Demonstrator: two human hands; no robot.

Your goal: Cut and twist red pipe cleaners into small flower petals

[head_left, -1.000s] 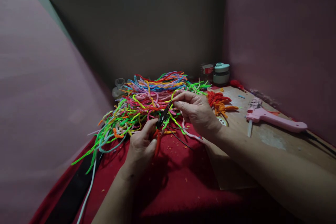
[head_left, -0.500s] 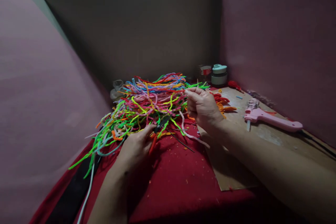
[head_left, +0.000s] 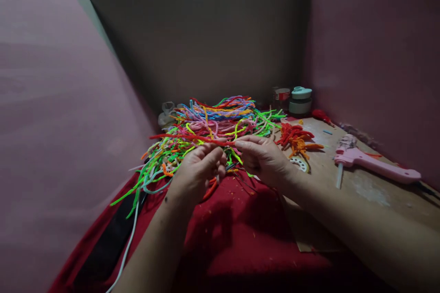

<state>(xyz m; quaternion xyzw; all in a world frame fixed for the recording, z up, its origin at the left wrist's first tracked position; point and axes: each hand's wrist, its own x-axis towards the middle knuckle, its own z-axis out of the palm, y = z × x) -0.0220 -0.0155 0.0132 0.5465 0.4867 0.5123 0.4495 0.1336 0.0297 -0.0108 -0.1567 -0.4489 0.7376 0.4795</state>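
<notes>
A red pipe cleaner (head_left: 182,137) stretches roughly level in front of me, its free end pointing left. My right hand (head_left: 263,158) pinches its right end between thumb and forefinger. Close beside it, my left hand (head_left: 201,165) is closed, with curled fingers against the same pipe cleaner. Behind and below them spreads a tangled pile of many-coloured pipe cleaners (head_left: 220,126). Under my left hand shows an orange-red piece (head_left: 210,190), partly covered; whether the hand touches it I cannot tell.
A pink glue gun (head_left: 374,162) lies on a board (head_left: 364,192) at right. Short red and orange pieces (head_left: 297,137) lie near a white ring with holes (head_left: 299,165). A mint-lidded container (head_left: 300,100) stands behind. A white cable (head_left: 129,247) runs along a black object (head_left: 106,242) at left.
My right hand has drawn the red pipe cleaner out of the pile and lowered it. My left hand has risen to it from the dark, red-handled tool. The view has shifted left.
</notes>
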